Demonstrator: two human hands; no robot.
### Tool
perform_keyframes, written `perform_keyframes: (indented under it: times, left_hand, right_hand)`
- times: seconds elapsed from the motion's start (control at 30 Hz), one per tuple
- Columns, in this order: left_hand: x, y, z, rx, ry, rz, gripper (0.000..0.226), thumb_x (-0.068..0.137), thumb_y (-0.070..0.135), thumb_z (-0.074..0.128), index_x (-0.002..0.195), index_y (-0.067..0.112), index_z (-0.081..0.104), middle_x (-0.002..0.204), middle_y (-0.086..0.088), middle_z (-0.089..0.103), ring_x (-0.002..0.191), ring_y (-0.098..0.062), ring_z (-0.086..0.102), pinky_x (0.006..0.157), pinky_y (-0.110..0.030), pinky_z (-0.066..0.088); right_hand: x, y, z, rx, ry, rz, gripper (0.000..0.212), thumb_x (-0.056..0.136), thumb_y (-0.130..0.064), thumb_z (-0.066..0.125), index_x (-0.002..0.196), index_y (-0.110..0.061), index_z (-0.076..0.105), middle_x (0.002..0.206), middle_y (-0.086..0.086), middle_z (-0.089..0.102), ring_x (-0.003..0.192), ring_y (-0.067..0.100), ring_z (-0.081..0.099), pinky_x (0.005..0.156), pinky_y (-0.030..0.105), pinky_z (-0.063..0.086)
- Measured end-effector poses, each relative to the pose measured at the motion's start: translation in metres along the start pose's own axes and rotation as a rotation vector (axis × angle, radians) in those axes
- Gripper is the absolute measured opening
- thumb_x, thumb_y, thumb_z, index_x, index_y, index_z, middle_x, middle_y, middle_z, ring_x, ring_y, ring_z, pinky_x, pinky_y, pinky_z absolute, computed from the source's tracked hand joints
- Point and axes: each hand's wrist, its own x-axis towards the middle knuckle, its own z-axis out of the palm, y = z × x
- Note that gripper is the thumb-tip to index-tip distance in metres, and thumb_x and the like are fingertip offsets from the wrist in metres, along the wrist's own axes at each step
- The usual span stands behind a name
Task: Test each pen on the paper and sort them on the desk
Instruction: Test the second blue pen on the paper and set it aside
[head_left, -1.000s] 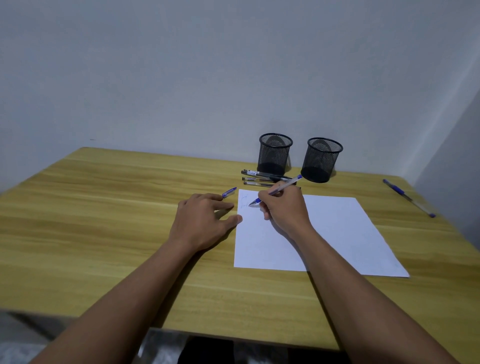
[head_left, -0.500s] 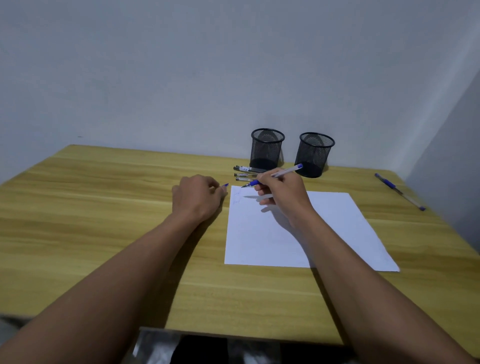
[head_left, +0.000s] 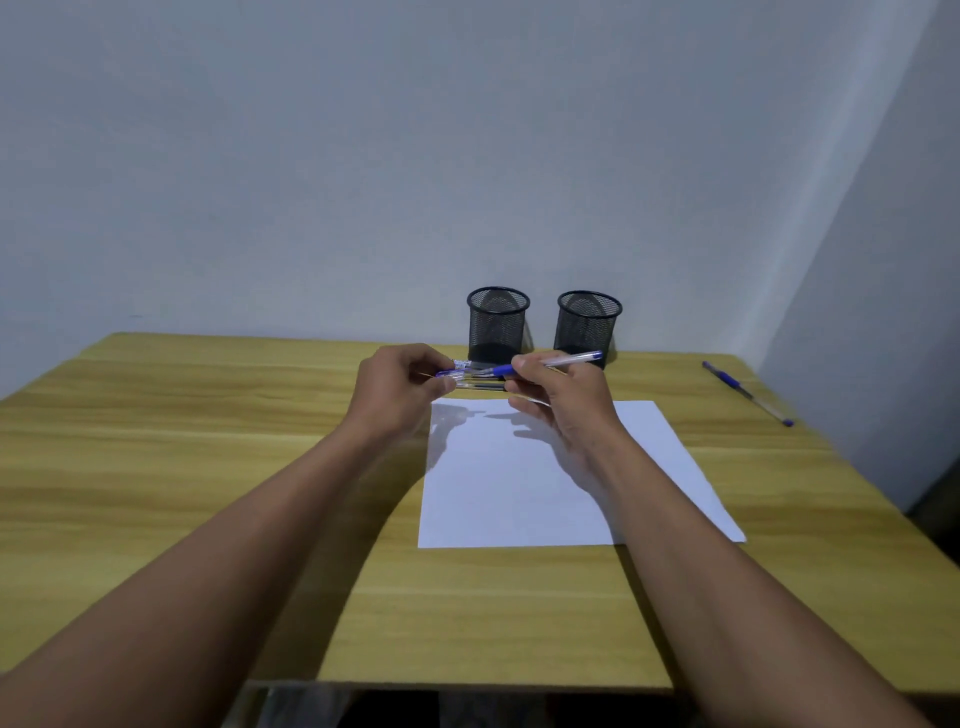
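Centrally, two hands meet above the far edge of one white sheet of paper (head_left: 545, 478) lying on the wooden counter (head_left: 182, 467). The right hand (head_left: 558, 397) is closed in a pinch on a clear-barrelled pen (head_left: 558, 362) with a blue grip, held nearly level with its tip pointing left. The left hand (head_left: 397, 389) is curled, its thumb and fingertips pinching a small blue pen cap (head_left: 445, 372) just off the pen's tip; whether cap and tip touch cannot be told. Two black mesh cups (head_left: 497, 325) stand upright side by side at the far edge of the counter, near the wall, the second cup (head_left: 587, 327) to the right of the first; what either one contains cannot be made out. Behind the hands, a small cluster of loose pens (head_left: 480, 384) lies on the counter between the paper and the cups, partly hidden by the fingers, so their number cannot be counted. One further blue pen (head_left: 745, 392) lies alone on the far right of the counter, well apart from the paper. Faint marks on the paper's far left corner fall under the hands' shadows and are hard to read. Both forearms are cut off by the near edge of the view.
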Motion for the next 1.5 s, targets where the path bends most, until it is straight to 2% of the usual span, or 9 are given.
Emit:
perform_keyframes:
  times: [0.17,0.33,0.63,0.9,1.0,1.2,1.37,1.43,1.5]
  left_hand:
    - [0.0,0.014,0.0,-0.092,-0.07,0.04,0.013,0.079,0.011,0.081,0.087,0.019,0.076,0.084,-0.002,0.077,0.083,-0.023,0.073,0.079,-0.034,0.056]
    - [-0.005,0.029,0.001,-0.188,-0.128,0.036,0.013,0.08,0.006,0.079,0.086,0.017,0.075,0.083,-0.006,0.077,0.069,-0.011,0.069,0.068,-0.024,0.053]
    - [-0.011,0.043,0.002,-0.311,-0.135,-0.003,0.013,0.083,0.001,0.075,0.096,0.004,0.075,0.088,-0.015,0.075,0.072,-0.013,0.065,0.071,-0.021,0.055]
    - [-0.009,0.043,-0.001,-0.348,-0.158,-0.038,0.008,0.084,0.003,0.074,0.092,0.006,0.074,0.08,-0.009,0.069,0.069,-0.014,0.061,0.071,-0.024,0.055]
    - [-0.007,0.046,0.004,-0.349,-0.165,-0.035,0.008,0.083,0.002,0.074,0.091,0.005,0.074,0.081,-0.012,0.069,0.074,-0.02,0.06,0.08,-0.036,0.057]
    - [-0.002,0.068,0.033,-0.325,-0.183,0.01,0.009,0.084,0.002,0.073,0.09,0.009,0.073,0.071,-0.004,0.068,0.063,-0.012,0.062,0.065,-0.02,0.054]
    - [0.011,0.088,0.081,-0.295,-0.225,0.018,0.017,0.081,0.014,0.076,0.097,0.013,0.073,0.079,-0.004,0.07,0.065,-0.018,0.061,0.072,-0.04,0.057]
    - [0.015,0.096,0.105,-0.203,-0.205,0.068,0.024,0.078,0.026,0.079,0.099,0.019,0.072,0.083,0.002,0.072,0.062,-0.008,0.062,0.064,-0.029,0.052]
    - [0.019,0.104,0.129,-0.086,-0.187,0.124,0.026,0.079,0.03,0.079,0.101,0.02,0.071,0.091,0.005,0.073,0.074,-0.004,0.066,0.073,-0.022,0.051]
  right_hand:
    - [-0.004,-0.007,-0.004,0.016,-0.035,-0.017,0.003,0.09,-0.008,0.074,0.091,-0.006,0.071,0.077,0.007,0.076,0.073,0.015,0.075,0.069,0.026,0.063]
    - [-0.006,-0.012,-0.005,0.05,-0.074,0.008,0.003,0.091,-0.007,0.074,0.091,-0.005,0.071,0.078,0.009,0.076,0.071,0.014,0.075,0.067,0.025,0.063]
    - [-0.011,-0.015,-0.003,0.145,-0.091,-0.015,0.005,0.089,-0.002,0.075,0.088,-0.001,0.07,0.077,0.014,0.073,0.068,0.018,0.074,0.069,0.023,0.063]
    - [-0.009,-0.042,-0.031,-0.115,-0.114,-0.083,0.004,0.086,-0.009,0.078,0.086,-0.012,0.076,0.074,0.0,0.072,0.079,0.015,0.068,0.067,0.03,0.062]
    - [-0.006,-0.056,-0.047,-0.376,-0.093,-0.191,0.005,0.082,-0.01,0.082,0.085,-0.014,0.079,0.078,0.002,0.072,0.081,0.015,0.067,0.072,0.034,0.059]
    - [-0.008,-0.083,-0.074,-0.913,-0.107,-0.331,0.007,0.082,-0.019,0.083,0.089,-0.02,0.083,0.077,-0.002,0.074,0.069,0.003,0.06,0.066,0.014,0.044]
    - [-0.008,-0.099,-0.112,-1.12,0.002,-0.359,0.008,0.085,-0.024,0.076,0.09,-0.024,0.082,0.077,-0.01,0.07,0.071,0.01,0.057,0.063,0.02,0.042]
    - [-0.007,-0.101,-0.134,-1.13,0.071,-0.341,0.008,0.086,-0.026,0.075,0.091,-0.025,0.081,0.082,-0.006,0.072,0.072,0.01,0.058,0.063,0.022,0.042]
    - [-0.005,-0.099,-0.159,-1.125,0.158,-0.327,0.006,0.086,-0.026,0.074,0.088,-0.025,0.08,0.081,-0.007,0.072,0.07,0.008,0.059,0.062,0.023,0.043]
